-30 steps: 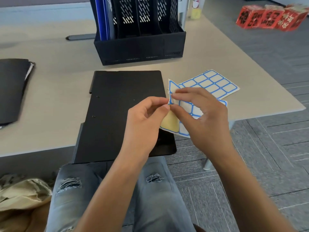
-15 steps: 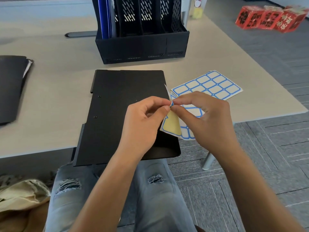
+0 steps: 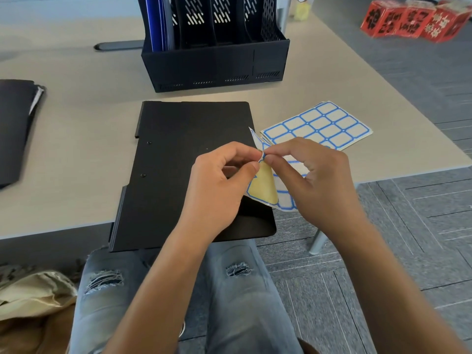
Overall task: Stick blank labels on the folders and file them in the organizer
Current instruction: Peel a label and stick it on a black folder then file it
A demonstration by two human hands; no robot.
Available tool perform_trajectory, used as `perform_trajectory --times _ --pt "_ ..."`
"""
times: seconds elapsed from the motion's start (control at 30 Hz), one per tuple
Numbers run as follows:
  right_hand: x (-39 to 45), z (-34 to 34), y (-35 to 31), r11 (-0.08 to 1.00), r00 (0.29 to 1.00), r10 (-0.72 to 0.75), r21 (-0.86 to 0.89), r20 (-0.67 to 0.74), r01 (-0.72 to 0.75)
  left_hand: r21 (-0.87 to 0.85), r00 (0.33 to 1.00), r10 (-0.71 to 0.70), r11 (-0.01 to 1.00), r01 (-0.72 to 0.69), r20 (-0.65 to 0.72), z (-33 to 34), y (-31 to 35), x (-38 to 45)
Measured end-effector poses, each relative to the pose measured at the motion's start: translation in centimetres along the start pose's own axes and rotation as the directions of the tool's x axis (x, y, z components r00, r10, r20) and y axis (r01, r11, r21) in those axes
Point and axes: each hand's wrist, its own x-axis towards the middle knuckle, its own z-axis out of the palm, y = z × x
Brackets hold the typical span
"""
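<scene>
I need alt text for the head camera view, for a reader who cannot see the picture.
Two hands peel a blue-edged label from a sticker sheet: the left hand and the right hand both pinch it above a black folder on a beige table. More label sheets lie to the right, and a black organizer stands behind.

Bare desk (image 3: 84, 129) left of folder (image 3: 189, 154); organizer (image 3: 214, 65) behind.

One black folder (image 3: 178, 159) lies on the tabletop (image 3: 76, 139), a second black one (image 3: 15, 129) at the left. One organizer (image 3: 214, 65). Two label sheets: one held (image 3: 270, 192), one lying (image 3: 321, 123). Three red boxes (image 3: 413, 20). Two hands (image 3: 217, 187) (image 3: 319, 180).
</scene>
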Motion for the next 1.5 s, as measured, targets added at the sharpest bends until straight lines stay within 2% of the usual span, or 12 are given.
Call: perform_trajectory --times 0.27,0.43,0.6,0.87,1.07,1.23,1.37,1.5 --pt "0.25 -0.41 -0.16 0.992 0.996 0.073 0.096 0.052 -0.078 -0.006 1.000 0.001 1.000 -0.001 0.015 -0.04 -0.44 0.18" --pt "-0.17 -0.41 -0.06 0.987 0.994 0.102 0.122 0.029 -0.105 -0.141 0.998 -0.059 0.988 0.058 -0.006 0.08 -0.54 -0.06" --pt "-0.40 -0.36 0.29 0.990 0.998 0.061 0.126 0.001 -0.061 -0.206 0.996 -0.087 0.975 0.084 -0.005 0.20 -0.38 -0.31" --pt "-0.14 -0.44 0.61 0.992 1.000 0.000 0.123 -0.007 0.001 -0.196 0.997 -0.067 0.978 0.074 0.040 0.48 -0.50 -0.34" --pt "-0.37 -0.55 0.36 0.987 0.999 0.032 0.160 -0.018 -0.029 -0.184 0.997 -0.002 0.983 0.016 0.075 0.33 -0.43 -0.13" --pt "-0.27 -0.95 0.35 0.984 0.998 0.054 0.170 0.016 -0.056 -0.111 0.995 0.044 0.993 -0.034 0.086 0.15 -0.45 0.13" --pt "-0.25 -0.74 0.42 0.974 0.993 0.115 0.190 0.035 -0.120 -0.087 0.996 0.036 0.996 -0.029 0.078 0.28 -0.48 0.07" --pt "-0.33 -0.27 0.63 0.931 0.972 0.218 0.281 0.089 -0.235 -0.055 0.997 0.028 0.998 -0.024 0.070 0.46 -0.73 0.04"
